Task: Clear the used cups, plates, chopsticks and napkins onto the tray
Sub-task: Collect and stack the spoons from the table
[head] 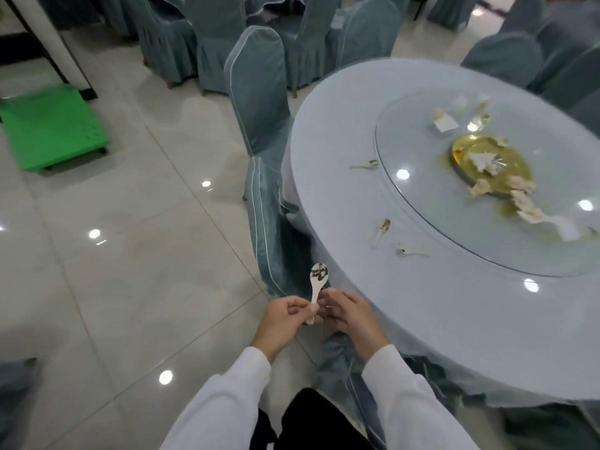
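My left hand pinches the handle of a white soup spoon with dark residue in its bowl, held upright just off the round table's near left edge. My right hand is beside it, fingertips touching the spoon's handle. Three more used white spoons lie on the pale tablecloth: one at the left, one nearer, one beside it. On the glass turntable sits a gold plate with leftovers, crumpled napkins trailing from it, and more napkins farther back.
A green flat cart stands on the tiled floor at far left. Grey-blue covered chairs crowd the table's left side and back, one tipped low against the tablecloth. Open floor lies to my left.
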{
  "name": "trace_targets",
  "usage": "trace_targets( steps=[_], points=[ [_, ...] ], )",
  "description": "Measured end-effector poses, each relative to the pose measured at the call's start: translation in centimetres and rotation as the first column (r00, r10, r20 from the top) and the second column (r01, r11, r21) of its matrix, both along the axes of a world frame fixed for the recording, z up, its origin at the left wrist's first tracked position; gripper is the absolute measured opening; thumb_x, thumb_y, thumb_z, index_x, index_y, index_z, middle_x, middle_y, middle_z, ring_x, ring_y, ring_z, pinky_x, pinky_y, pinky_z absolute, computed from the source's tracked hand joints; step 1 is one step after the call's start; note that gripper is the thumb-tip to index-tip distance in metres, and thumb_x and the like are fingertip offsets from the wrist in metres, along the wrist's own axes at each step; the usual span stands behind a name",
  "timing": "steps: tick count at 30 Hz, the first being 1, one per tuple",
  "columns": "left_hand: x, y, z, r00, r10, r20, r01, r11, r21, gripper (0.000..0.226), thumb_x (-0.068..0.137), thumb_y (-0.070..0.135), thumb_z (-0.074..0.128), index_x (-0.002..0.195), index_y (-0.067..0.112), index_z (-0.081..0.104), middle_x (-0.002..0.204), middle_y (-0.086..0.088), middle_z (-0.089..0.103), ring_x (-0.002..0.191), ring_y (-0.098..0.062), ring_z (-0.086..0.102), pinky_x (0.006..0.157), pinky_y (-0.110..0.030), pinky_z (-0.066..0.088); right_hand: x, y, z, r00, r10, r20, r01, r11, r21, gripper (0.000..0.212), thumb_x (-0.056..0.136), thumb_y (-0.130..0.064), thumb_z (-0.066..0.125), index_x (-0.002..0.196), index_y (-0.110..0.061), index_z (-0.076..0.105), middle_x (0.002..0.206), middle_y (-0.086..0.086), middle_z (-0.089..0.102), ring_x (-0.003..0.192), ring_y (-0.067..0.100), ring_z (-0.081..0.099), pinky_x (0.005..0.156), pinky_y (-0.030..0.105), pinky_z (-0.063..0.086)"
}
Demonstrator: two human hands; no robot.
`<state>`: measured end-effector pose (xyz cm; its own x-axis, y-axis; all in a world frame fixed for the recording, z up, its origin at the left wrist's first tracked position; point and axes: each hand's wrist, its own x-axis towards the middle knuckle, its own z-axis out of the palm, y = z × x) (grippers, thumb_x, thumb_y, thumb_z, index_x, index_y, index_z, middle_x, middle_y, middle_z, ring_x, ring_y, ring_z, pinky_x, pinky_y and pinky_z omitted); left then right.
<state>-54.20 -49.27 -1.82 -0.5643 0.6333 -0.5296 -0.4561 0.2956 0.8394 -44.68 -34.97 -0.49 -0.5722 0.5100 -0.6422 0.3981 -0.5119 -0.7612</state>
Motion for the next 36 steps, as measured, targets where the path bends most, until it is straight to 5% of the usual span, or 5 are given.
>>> trace_targets(
  steps=[4,14,17,27,36],
  points=[
    [-2.3,1.1,-0.6,0.997,-0.081,0.007,0.081,0.996,-0.025,0.024,0.097,0.023,0.075,0.101,-0.001,0.074,0.089,-0.009,0.082,0.096,-0.024,0.078,0.096,-0.035,0.059,-0.8,1.6,-0.2,0.993,-0.093,0.077,0.088,0.994,0.065,0.019,0.102,-0.022,0.066,0.106,-0.01,0.08,0.101,0.013,0.08,0.085,0.02,0.074,0.077,0.032,0.052],
    [-5.4,8.0,-1.5,0.967,-0.247,-0.056,0.237,0.961,-0.14,0.016,0.098,0.032,0.073,0.1,0.017,0.076,0.09,0.004,0.082,0.087,-0.007,0.076,0.079,-0.025,0.057,0.6,12.0,-3.3,0.937,-0.281,0.21,0.228,0.942,0.245,0.012,0.101,-0.016,0.066,0.103,-0.011,0.077,0.093,0.012,0.079,0.078,0.019,0.073,0.073,0.032,0.056],
    [-6.4,11.3,-1.6,0.979,-0.201,-0.026,0.195,0.97,-0.148,0.013,0.095,0.027,0.077,0.097,0.015,0.081,0.091,0.0,0.081,0.082,-0.006,0.073,0.069,-0.016,0.053,0.8,16.7,-4.7,0.919,-0.258,0.298,0.139,0.92,0.366,0.013,0.101,-0.015,0.062,0.104,-0.016,0.075,0.094,0.009,0.079,0.082,0.022,0.073,0.076,0.034,0.056],
    [-9.3,20.8,-1.5,0.997,-0.079,0.024,0.083,0.964,-0.253,0.016,0.096,0.025,0.077,0.099,0.01,0.08,0.099,-0.014,0.079,0.086,-0.015,0.07,0.074,-0.021,0.06,1.5,30.0,-7.6,0.825,-0.154,0.545,-0.164,0.856,0.49,0.04,0.096,-0.006,0.056,0.127,-0.029,0.063,0.094,0.006,0.067,0.092,0.03,0.067,0.084,0.036,0.053],
    [-9.9,24.2,-2.4,0.992,-0.009,0.129,0.044,0.961,-0.271,0.02,0.094,0.033,0.079,0.102,0.014,0.081,0.091,-0.005,0.079,0.082,-0.011,0.074,0.079,-0.028,0.061,0.3,35.2,-9.6,0.599,-0.001,0.801,-0.473,0.807,0.354,0.019,0.091,-0.011,0.064,0.1,-0.026,0.072,0.109,0.003,0.071,0.095,0.028,0.067,0.08,0.03,0.05]
  ],
)
